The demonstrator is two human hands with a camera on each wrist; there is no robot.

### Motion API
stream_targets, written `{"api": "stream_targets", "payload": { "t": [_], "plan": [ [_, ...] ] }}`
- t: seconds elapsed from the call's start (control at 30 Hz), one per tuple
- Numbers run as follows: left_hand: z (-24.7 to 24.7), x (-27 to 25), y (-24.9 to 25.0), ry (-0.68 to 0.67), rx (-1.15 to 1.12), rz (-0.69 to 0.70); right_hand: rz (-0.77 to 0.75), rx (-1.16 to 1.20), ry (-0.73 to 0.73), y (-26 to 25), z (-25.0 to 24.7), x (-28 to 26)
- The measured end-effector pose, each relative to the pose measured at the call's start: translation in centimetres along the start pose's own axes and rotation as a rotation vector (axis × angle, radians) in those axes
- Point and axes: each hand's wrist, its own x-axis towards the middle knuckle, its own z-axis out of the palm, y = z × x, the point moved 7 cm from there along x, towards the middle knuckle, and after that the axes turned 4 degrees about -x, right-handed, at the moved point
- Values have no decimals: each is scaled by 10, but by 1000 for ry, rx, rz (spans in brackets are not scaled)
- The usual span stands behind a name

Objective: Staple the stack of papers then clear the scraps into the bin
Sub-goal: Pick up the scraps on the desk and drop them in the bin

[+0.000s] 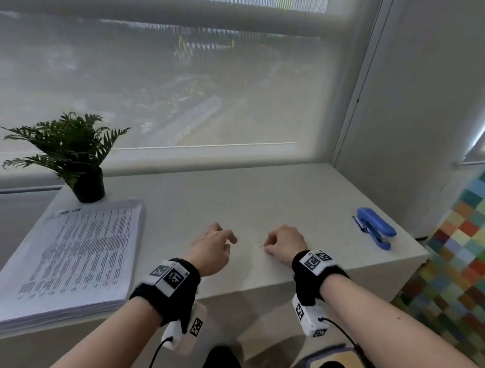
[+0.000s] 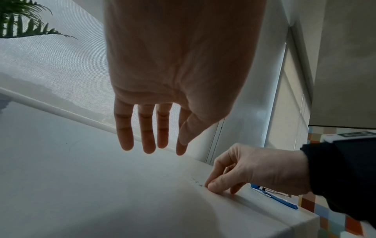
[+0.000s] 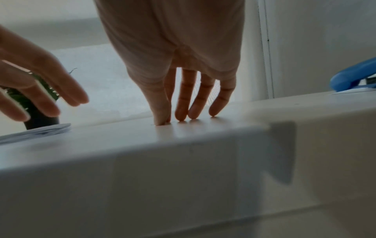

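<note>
A thick stack of printed papers (image 1: 82, 258) lies on the left of the white table (image 1: 264, 191), also seen edge-on in the right wrist view (image 3: 40, 131). A blue stapler (image 1: 375, 227) (image 3: 354, 77) lies at the far right. Tiny dark scraps (image 1: 259, 242) (image 2: 196, 181) dot the middle of the table. My right hand (image 1: 265, 247) (image 2: 210, 186) (image 3: 165, 121) pinches one of them against the surface with thumb and forefinger, the other fingertips resting on the table. My left hand (image 1: 225, 236) (image 2: 154, 148) (image 3: 50, 103) hovers just left of it, fingers relaxed and empty.
A potted fern (image 1: 89, 182) stands behind the paper stack. A window blind runs along the table's back edge and a wall closes the right side. Below the front edge, by my knees, is a blue-rimmed object (image 1: 337, 365). No bin is clearly visible.
</note>
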Motion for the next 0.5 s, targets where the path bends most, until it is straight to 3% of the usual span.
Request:
{"api": "stream_targets", "payload": {
  "t": [0.27, 0.37, 0.5],
  "plan": [
    [7, -2, 7, -36, -14, 9, -89, -63, -9, -10, 3, 4],
    [3, -2, 6, -12, -16, 17, -98, 9, -10, 2, -8, 8],
    [-3, -1, 4, 23, -23, 13, -162, -71, -70, 14, -4, 9]
  ]
}}
